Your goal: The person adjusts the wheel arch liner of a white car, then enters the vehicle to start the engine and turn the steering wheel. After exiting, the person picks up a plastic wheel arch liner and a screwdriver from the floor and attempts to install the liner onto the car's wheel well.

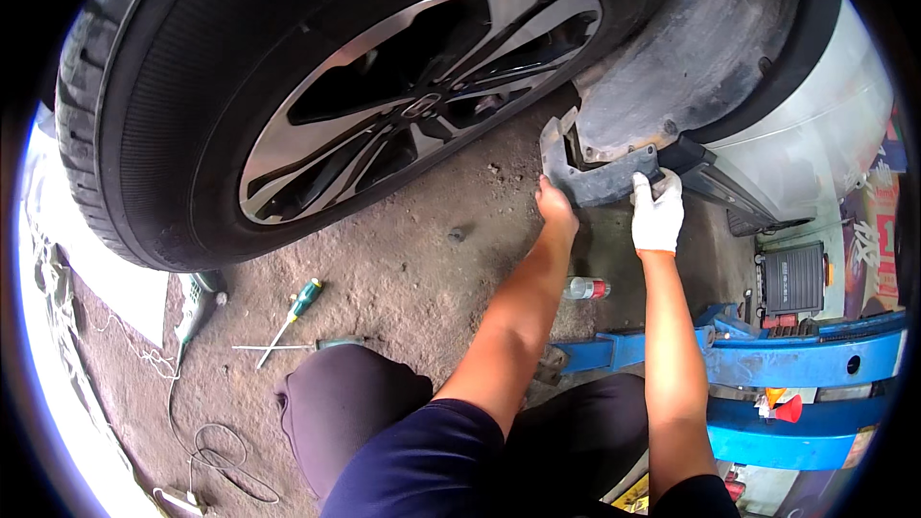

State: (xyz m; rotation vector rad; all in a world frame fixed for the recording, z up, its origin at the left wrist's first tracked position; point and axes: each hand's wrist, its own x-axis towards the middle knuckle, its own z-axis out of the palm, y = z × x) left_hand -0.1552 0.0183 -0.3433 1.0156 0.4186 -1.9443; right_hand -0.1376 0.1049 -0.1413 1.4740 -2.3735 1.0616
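Between my hands is a dirty dark-grey plastic mud flap (606, 182), bent like an L, against the lower end of the wheel-arch liner (696, 58). My bare left hand (556, 208) grips its lower left edge, with the fingers partly hidden behind it. My right hand (658, 215), in a white glove, is closed on the right end, thumb in front, beside the dark sill trim (720, 177) of the white car body (815, 125). How the flap meets the liner cannot be made out. The car's wheel (422, 105) stands just left of it.
Screwdrivers, one with a green handle (307, 297), lie on the floor at left near a corded power tool (197, 307). A clear bottle (586, 289) lies below my hands. Blue lift arms (806, 360) and a black case (794, 278) are at right.
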